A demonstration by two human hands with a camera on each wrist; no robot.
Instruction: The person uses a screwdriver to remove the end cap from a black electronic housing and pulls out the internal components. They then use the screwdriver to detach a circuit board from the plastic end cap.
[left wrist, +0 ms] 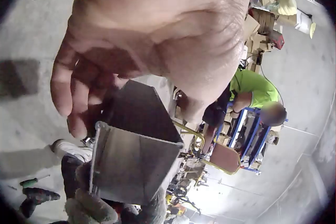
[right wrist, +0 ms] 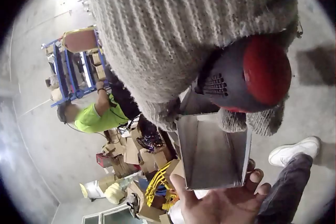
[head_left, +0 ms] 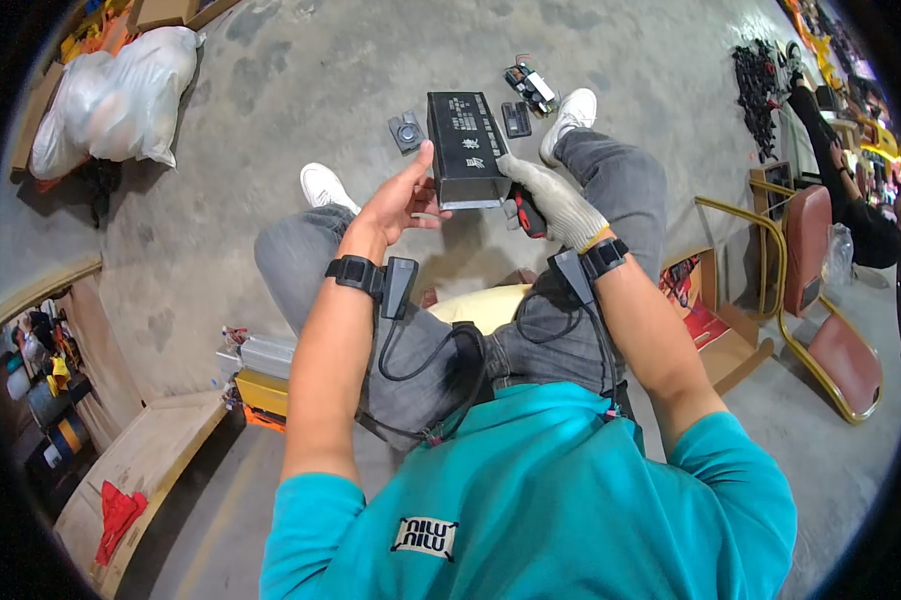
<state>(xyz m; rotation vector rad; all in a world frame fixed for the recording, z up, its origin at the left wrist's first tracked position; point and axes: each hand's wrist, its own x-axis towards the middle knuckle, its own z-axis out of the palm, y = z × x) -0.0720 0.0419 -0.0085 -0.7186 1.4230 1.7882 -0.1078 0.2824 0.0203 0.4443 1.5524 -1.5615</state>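
A black metal box with white lettering and a hollow near end is held up between both hands. My bare left hand grips its left side, thumb along the edge and fingers curled near the bottom. In the left wrist view the bare interior of the box shows. My gloved right hand pinches the right side of the box and also holds a red-and-black screwdriver handle in its palm; the shaft is hidden. On the floor beyond lie a black end plate with a round socket, another black plate and a circuit board.
A white plastic bag stands at the far left. To the right are a gold-framed chair and a cardboard box. A dark drill-shaped tool lies on the floor. A person in a green shirt is in the background.
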